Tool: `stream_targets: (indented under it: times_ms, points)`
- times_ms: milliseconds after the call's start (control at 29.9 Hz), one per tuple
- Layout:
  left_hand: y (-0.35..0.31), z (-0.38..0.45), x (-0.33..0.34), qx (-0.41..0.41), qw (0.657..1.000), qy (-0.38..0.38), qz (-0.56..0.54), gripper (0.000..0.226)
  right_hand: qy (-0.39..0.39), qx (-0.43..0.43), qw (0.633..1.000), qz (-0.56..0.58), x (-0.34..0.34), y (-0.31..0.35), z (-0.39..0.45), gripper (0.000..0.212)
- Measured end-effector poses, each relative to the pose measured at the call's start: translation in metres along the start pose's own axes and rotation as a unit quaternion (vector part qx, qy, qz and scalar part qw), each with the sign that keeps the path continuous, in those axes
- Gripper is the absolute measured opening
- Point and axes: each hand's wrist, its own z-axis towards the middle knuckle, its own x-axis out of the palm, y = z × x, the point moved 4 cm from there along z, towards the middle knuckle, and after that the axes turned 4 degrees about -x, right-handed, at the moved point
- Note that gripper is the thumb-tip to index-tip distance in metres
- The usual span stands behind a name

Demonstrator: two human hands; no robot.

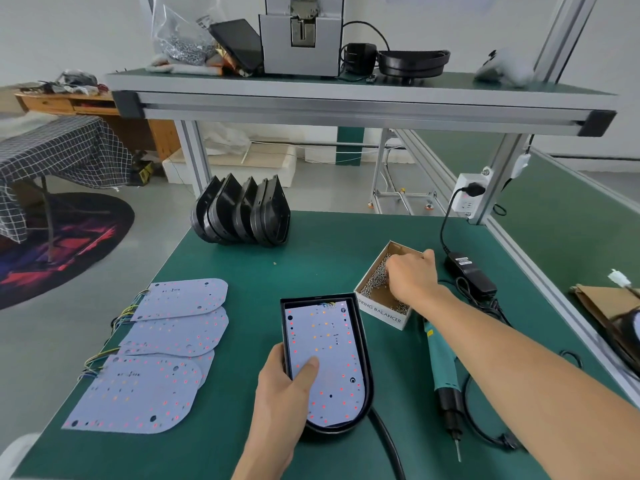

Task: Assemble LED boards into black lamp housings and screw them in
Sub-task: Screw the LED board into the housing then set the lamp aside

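From the head camera we see our left hand (282, 393) gripping the black lamp housing (363, 362) on the tabletop (311, 265), thumb pressing the LED board (325, 362) inside. Right of the housing, our right hand (414, 275) reaches into the screw box (379, 311), fingers curled; their grip we cannot tell.

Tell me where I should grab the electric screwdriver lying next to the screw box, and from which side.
Grip the teal barrel of the electric screwdriver, coming from above and the right. It lies flat on the green mat, bit pointing toward you, cable end by the screw box. The lamp housing crowds its left; the right is freer, with only cables nearby. Avoid the thin bit.
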Motion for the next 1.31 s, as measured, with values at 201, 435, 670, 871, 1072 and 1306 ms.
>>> stream_targets:
  times_ms: [201,435,670,871,1072,1306]
  points:
    - [-0.001,0.002,0.0,-0.021,1.0,-0.003,-0.01,0.017,0.0,0.017,1.0,0.01,0.004,-0.008,-0.002,0.028]
    - [-0.005,0.004,-0.001,-0.044,0.998,0.005,-0.049,0.017,-0.061,0.033,0.995,0.065,-0.003,-0.016,-0.012,0.032]
    - [-0.023,0.003,0.0,-0.023,0.997,0.01,-0.075,0.019,-0.177,0.022,0.858,0.481,-0.029,-0.023,-0.097,0.014]
    - [-0.039,-0.003,0.006,-0.006,0.997,0.011,-0.071,0.018,-0.154,0.074,0.724,0.669,-0.022,-0.002,-0.168,0.022]
    - [-0.056,-0.008,0.007,0.011,0.998,-0.009,-0.064,0.018,-0.165,0.053,0.681,0.712,-0.027,0.024,-0.205,0.027]
    - [-0.073,-0.014,0.007,0.037,0.998,-0.006,-0.051,0.028,-0.221,-0.002,0.71,0.669,-0.058,0.036,-0.23,0.024]
